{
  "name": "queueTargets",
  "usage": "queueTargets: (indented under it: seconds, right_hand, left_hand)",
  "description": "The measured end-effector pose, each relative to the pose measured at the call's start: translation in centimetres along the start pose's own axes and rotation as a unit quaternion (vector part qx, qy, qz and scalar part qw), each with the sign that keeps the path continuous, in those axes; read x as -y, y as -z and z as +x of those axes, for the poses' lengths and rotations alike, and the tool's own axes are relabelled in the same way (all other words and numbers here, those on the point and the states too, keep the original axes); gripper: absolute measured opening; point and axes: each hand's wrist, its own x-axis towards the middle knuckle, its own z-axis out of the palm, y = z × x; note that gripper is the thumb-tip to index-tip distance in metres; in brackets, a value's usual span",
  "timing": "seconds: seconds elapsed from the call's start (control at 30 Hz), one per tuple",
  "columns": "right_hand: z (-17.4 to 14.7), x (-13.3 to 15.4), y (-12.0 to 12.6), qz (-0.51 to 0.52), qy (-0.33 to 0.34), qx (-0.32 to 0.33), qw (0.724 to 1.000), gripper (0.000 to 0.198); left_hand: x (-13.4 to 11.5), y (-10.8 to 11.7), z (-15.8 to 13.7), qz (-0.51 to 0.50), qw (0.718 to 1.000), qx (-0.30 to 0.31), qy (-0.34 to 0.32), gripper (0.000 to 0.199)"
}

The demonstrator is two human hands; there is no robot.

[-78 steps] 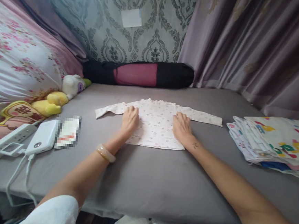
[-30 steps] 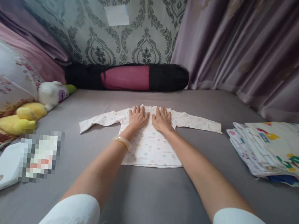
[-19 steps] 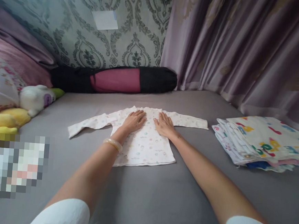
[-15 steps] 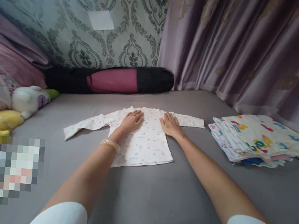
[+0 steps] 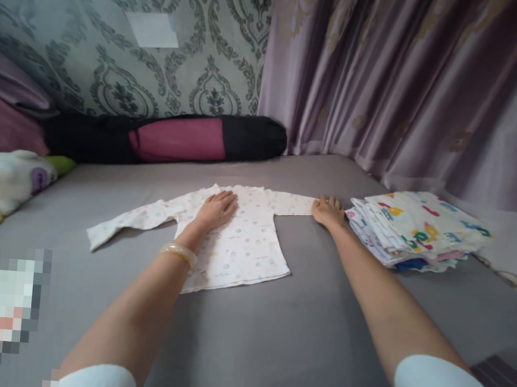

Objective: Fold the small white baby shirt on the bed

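Note:
A small white long-sleeved shirt [image 5: 245,246] with a pale print lies spread on the grey bed, its sleeves stretched out to both sides. My left hand [image 5: 216,210] rests flat on the upper left of the shirt's chest, fingers extended; a pale bangle [image 5: 180,253] circles that wrist. Over the cuff of the right sleeve [image 5: 296,205] lies my right hand [image 5: 329,212], palm down, its fingers slightly bent and apart. The hand hides the end of the cuff. The left sleeve [image 5: 126,219] lies untouched, slightly bent.
Just right of my right hand sits a stack of folded clothes [image 5: 421,230]. A black and maroon long bag [image 5: 177,136] lies along the wall. Plush toys [image 5: 7,177] are at the left, purple curtains [image 5: 384,78] at the right. A blurred-out item [image 5: 1,310] lies lower left.
My right hand has slid from the shirt's chest outward along the right sleeve to its cuff. My left hand stays on the chest. The view has turned slightly right.

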Motion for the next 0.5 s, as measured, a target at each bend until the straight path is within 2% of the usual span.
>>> queueTargets:
  seconds: [0.3,0.4,0.5]
  right_hand:
    - [-0.2,1.2,0.2,0.027,-0.024,-0.059,0.998,0.042]
    - [0.6,1.5,0.9,0.165,-0.065,-0.051,0.983,0.030]
    - [1.7,1.7,1.6,0.304,-0.106,-0.021,0.947,0.021]
  left_hand:
    - [-0.3,0.2,0.0,-0.006,1.000,-0.002,0.002,0.050]
    - [-0.3,0.1,0.0,-0.006,1.000,-0.001,0.002,0.050]
    - [-0.1,0.0,0.1,-0.004,1.000,-0.003,-0.001,0.050]
